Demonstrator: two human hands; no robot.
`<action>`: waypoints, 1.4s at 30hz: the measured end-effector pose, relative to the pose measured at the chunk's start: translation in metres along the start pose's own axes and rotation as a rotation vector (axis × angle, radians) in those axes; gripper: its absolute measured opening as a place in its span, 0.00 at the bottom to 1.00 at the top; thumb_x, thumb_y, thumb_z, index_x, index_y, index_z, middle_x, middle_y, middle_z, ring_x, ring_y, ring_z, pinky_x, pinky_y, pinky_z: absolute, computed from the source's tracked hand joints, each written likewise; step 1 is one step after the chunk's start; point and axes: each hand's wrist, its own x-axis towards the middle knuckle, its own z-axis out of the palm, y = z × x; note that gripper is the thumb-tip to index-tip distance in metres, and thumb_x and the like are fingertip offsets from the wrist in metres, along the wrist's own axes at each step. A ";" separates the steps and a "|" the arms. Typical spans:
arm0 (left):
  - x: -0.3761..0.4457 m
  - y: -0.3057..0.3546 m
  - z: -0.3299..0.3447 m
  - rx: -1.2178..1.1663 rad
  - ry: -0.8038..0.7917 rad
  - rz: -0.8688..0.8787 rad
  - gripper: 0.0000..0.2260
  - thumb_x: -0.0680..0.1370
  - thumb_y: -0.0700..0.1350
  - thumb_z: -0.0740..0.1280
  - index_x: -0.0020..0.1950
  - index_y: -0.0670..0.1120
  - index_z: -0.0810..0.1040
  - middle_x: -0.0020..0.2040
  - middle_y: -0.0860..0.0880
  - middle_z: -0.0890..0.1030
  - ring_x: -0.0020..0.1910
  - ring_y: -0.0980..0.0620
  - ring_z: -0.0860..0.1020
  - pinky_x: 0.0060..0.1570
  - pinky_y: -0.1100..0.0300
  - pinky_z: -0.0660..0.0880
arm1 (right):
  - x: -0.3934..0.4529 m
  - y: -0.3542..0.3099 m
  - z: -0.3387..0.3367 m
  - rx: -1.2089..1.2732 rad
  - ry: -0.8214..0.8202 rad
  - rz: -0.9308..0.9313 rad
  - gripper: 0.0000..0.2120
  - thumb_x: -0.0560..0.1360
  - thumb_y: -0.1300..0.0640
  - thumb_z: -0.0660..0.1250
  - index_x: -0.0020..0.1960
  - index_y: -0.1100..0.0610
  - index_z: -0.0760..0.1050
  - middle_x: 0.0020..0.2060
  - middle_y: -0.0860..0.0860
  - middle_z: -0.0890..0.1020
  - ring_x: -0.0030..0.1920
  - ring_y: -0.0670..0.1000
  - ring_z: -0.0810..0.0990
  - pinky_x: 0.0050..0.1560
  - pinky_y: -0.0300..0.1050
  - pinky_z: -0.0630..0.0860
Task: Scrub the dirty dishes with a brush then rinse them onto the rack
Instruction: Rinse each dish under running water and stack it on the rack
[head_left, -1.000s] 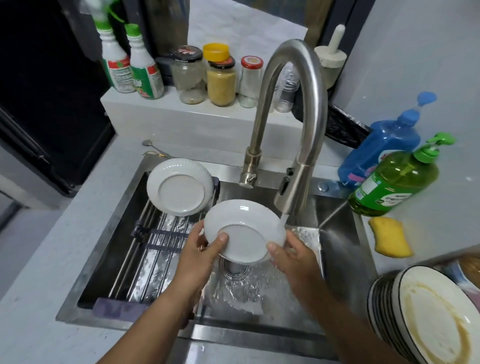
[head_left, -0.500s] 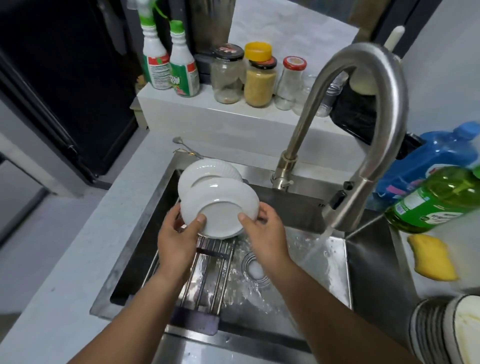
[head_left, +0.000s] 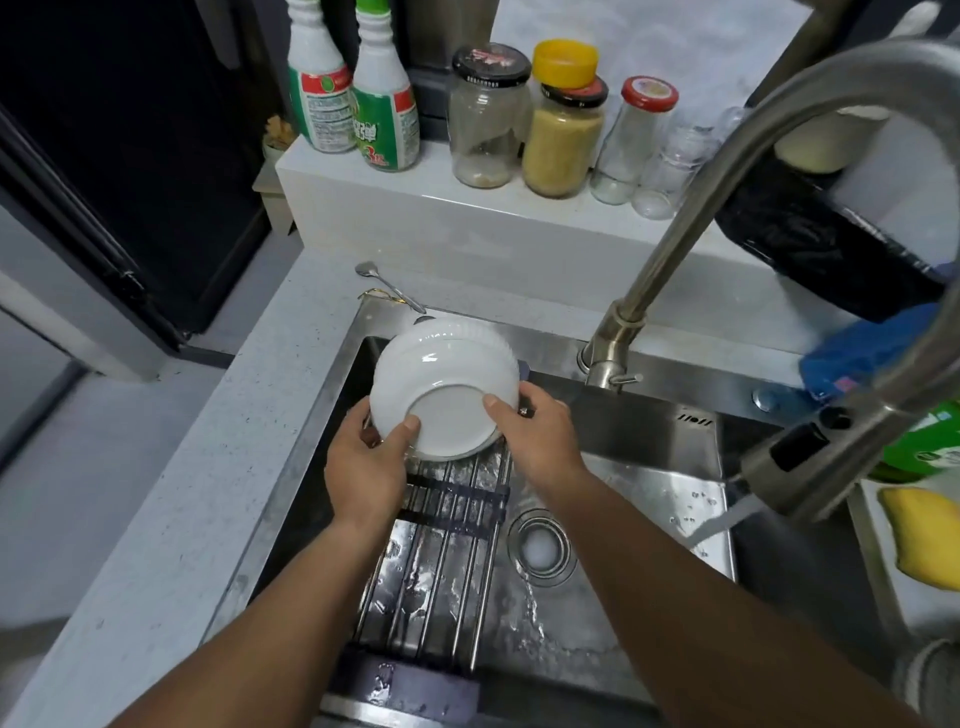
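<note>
A: Cam setup?
B: One view only, head cam, wide-angle, looking fwd and steeply down into the sink (head_left: 649, 410).
A: How close?
B: Near. Both forearms run up from the bottom edge, tap (head_left: 810, 135) arcs big across top right, edges bend.
A: Far side?
B: Faces the ledge (head_left: 415, 218) behind the sink, counter (head_left: 171, 519) on the left

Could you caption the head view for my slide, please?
Both hands set a rinsed white plate onto the sink rack.
</note>
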 end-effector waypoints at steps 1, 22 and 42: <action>0.003 -0.002 0.001 0.015 -0.003 0.003 0.23 0.76 0.49 0.76 0.71 0.51 0.77 0.55 0.51 0.85 0.54 0.53 0.82 0.49 0.62 0.76 | 0.001 -0.001 0.002 -0.003 0.001 0.004 0.33 0.72 0.36 0.70 0.72 0.50 0.73 0.65 0.51 0.75 0.59 0.52 0.79 0.62 0.54 0.79; -0.003 0.012 0.020 0.097 0.080 -0.106 0.34 0.76 0.47 0.76 0.78 0.47 0.65 0.65 0.39 0.75 0.56 0.45 0.78 0.59 0.50 0.76 | -0.036 0.024 -0.051 -0.003 -0.058 0.130 0.12 0.81 0.53 0.67 0.59 0.58 0.82 0.44 0.50 0.83 0.46 0.50 0.81 0.51 0.47 0.80; -0.208 0.058 0.159 -0.014 -0.646 -0.312 0.07 0.84 0.34 0.60 0.49 0.42 0.75 0.37 0.44 0.75 0.33 0.49 0.73 0.36 0.55 0.74 | -0.116 0.069 -0.242 -0.230 0.053 0.119 0.12 0.81 0.62 0.64 0.60 0.59 0.83 0.43 0.52 0.83 0.39 0.49 0.79 0.31 0.34 0.73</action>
